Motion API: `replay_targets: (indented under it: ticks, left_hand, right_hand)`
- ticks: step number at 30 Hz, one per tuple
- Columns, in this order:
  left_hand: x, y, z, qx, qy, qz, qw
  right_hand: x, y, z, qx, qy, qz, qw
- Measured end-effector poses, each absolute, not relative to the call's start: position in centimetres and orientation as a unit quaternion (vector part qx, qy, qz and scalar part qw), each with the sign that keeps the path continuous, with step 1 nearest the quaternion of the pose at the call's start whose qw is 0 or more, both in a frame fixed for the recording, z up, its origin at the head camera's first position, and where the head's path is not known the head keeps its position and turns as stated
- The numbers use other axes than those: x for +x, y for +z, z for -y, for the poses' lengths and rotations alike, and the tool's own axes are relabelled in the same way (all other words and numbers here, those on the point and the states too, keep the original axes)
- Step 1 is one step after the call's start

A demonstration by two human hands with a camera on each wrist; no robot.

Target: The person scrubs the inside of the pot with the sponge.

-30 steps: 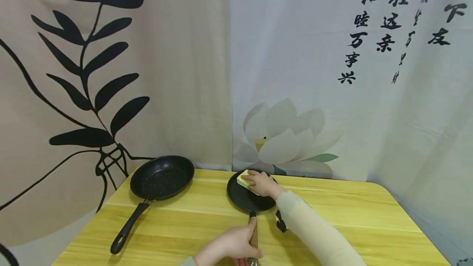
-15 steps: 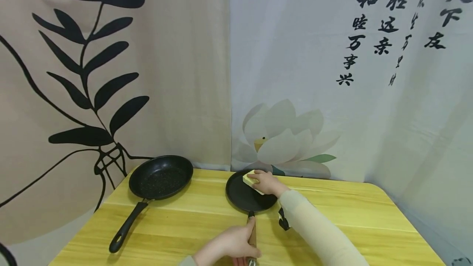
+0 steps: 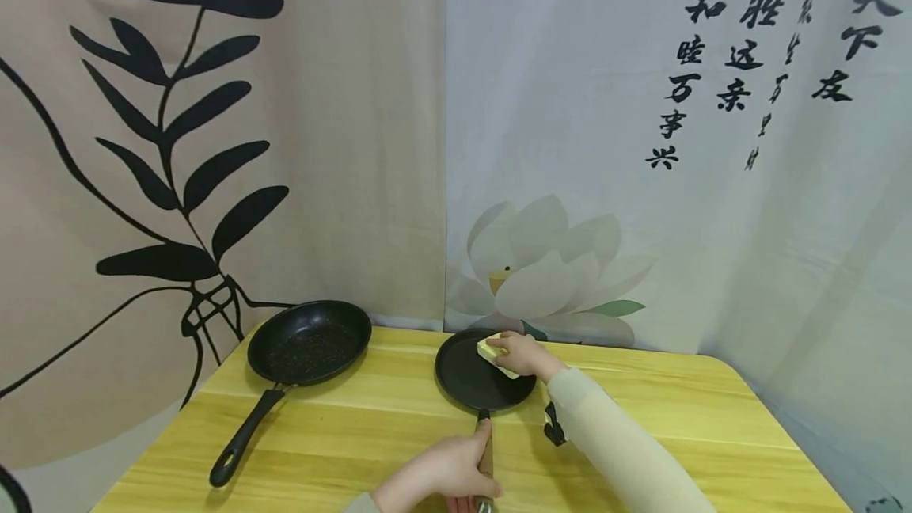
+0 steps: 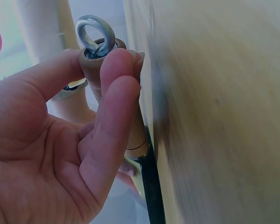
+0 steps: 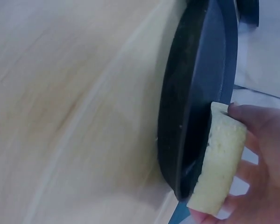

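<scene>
A small flat black pan (image 3: 466, 386) lies on the table, its wooden handle (image 3: 487, 461) toward me. My left hand (image 3: 452, 465) holds that handle near its end; in the left wrist view the thumb and fingers (image 4: 112, 126) close round the wood, just below a metal ring (image 4: 95, 35). Inside the pan, my right hand (image 3: 523, 355) grips a pale yellow sponge (image 3: 496, 355) against the right part of the surface. The right wrist view has the sponge (image 5: 219, 158) between thumb and fingers, at the pan's rim (image 5: 182, 154).
A larger black frying pan (image 3: 309, 343) stands at the left of the wooden table (image 3: 356, 434), handle toward the near left. A black strap-like piece (image 3: 554, 426) shows at the right forearm. A printed curtain (image 3: 370, 141) hangs behind the table's back edge.
The right hand has slid the sponge rightward and slightly down across the small pan. My left hand keeps its hold on the handle. The head view has shifted slightly.
</scene>
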State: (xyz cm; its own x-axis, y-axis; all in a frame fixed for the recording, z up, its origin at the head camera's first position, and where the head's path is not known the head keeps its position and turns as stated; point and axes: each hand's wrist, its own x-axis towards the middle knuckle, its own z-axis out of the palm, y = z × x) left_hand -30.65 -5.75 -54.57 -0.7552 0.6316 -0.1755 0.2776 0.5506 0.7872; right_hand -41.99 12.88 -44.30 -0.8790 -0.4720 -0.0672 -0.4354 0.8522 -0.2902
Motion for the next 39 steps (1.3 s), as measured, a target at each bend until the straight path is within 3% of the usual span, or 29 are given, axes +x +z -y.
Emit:
replay_targets:
  ticks: [7,14,18,27,39]
  left_hand:
    - [-30.3,-54.7,5.6,0.251,0.419,-0.839,0.241]
    - [-26.6,-48.9,5.3,0.238,0.394,-0.854,0.244]
    - [-25.9,-47.7,5.3,0.238,0.388,-0.857,0.241]
    - [-28.7,-52.8,5.6,0.231,0.42,-0.844,0.241]
    - [-30.9,-55.1,5.7,0.247,0.432,-0.825,0.267]
  right_hand:
    - [-41.4,-43.7,-13.9,-0.236,-0.151,-0.957,0.077]
    - [-41.2,-43.6,-14.6,-0.23,-0.166,-0.953,0.106]
    - [-40.8,-43.2,-15.0,-0.233,-0.172,-0.95,0.114]
    - [-40.3,-42.4,-15.6,-0.236,-0.151,-0.951,0.128]
    - [-39.5,-40.8,-16.1,-0.228,-0.115,-0.954,0.159]
